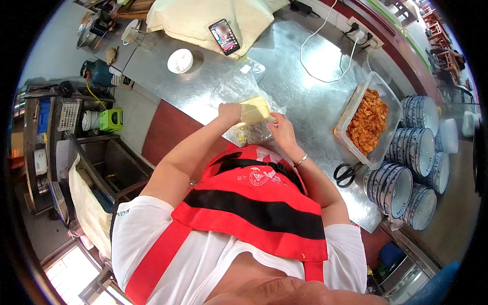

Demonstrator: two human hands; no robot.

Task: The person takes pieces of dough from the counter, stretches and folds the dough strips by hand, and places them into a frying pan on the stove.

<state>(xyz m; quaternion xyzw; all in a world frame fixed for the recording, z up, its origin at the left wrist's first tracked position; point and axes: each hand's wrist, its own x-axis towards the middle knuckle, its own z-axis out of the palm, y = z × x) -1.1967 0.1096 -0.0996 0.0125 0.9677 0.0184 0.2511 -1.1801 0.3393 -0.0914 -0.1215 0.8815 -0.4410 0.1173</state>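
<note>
A pale yellow rectangular block (254, 111), perhaps a stack of thin sheets, lies at the near edge of the metal table with clear plastic film (256, 133) under and around it. My left hand (230, 113) is closed at its left end, the fingertips hidden. At the right end, my right hand (282, 131) has thumb and fingers bent against the block's edge and the film. From this view I cannot tell whether they pinch the block or only the film.
To the right stand a clear tub (351, 109) of reddish-orange chopped food (368, 122), black-handled scissors (346, 174) and stacked patterned bowls (406, 152). A white bowl (180, 61), a phone (224, 37) on cloth and a white cable (311, 71) lie farther back. Open shelving (107, 162) is at left.
</note>
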